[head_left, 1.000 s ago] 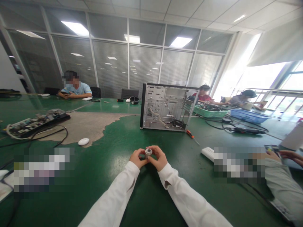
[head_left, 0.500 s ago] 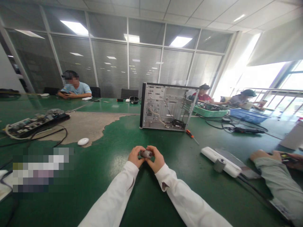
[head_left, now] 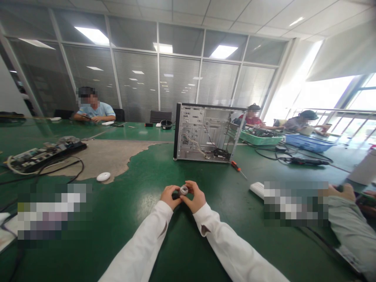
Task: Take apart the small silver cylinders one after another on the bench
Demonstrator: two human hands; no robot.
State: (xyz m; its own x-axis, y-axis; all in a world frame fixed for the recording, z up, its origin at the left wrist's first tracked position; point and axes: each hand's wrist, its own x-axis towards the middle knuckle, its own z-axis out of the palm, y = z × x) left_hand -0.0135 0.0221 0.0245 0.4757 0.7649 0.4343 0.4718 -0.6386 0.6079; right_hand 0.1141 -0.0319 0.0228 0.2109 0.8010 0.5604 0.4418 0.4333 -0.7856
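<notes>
- while the left hand [head_left: 170, 197] curls inward with its thumb and fingers bent around one side of a small grey cylinder [head_left: 183, 190], the right hand [head_left: 196, 196] pinches the other side between thumb and fingertips.
- the cylinder's round, pale end faces up toward the camera; detail inside that end is too small to tell.
- the cylinder is between the two hands, over the green table [head_left: 132, 250], inward from the near edge and short of the open computer case [head_left: 208, 135]. whether it touches the tabletop cannot be told.
- the case stands upright beyond the hands, open side facing the camera, loose cables inside.
- an orange-handled screwdriver [head_left: 236, 167] lies by the case's lower right corner, shaft pointing toward the table's near side.
- a white round object [head_left: 103, 177] rests to the left, at the border of a bare grey patch [head_left: 102, 156].
- a loaded power strip [head_left: 48, 152] lies toward the table's left edge.
- a green basket [head_left: 261, 139] of cables and a blue basket [head_left: 310, 145] sit side by side, right of the case.
- a grey sleeve [head_left: 346, 217] of another person reaches in at right, near a partly blurred white bar [head_left: 258, 188].
</notes>
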